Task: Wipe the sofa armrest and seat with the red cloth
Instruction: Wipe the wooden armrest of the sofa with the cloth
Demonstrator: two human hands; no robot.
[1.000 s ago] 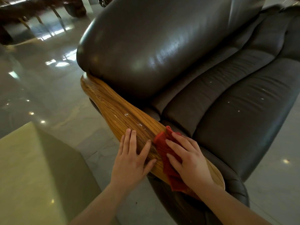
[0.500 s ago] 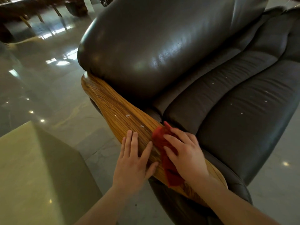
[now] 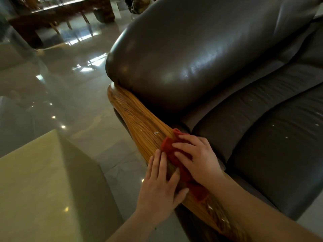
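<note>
A dark brown leather sofa fills the right of the head view, with a polished wooden armrest [image 3: 138, 117] running from the backrest down toward me. My right hand [image 3: 197, 158] lies flat on the red cloth [image 3: 168, 148] and presses it onto the armrest's middle. A small white speck [image 3: 156, 132] sits on the wood just ahead of the cloth. My left hand [image 3: 161, 187] rests on the armrest beside the cloth, fingers spread, holding nothing. The seat cushion [image 3: 272, 145] to the right carries several small white specks.
A pale green table corner [image 3: 43, 180] stands close on the left, with a strip of glossy tiled floor [image 3: 78, 95] between it and the sofa. A dark wooden bench [image 3: 57, 14] stands far back at the upper left.
My right hand has slid the red cloth up the armrest toward the backrest, closer to the white speck. My left hand has shifted slightly the same way along the wood.
</note>
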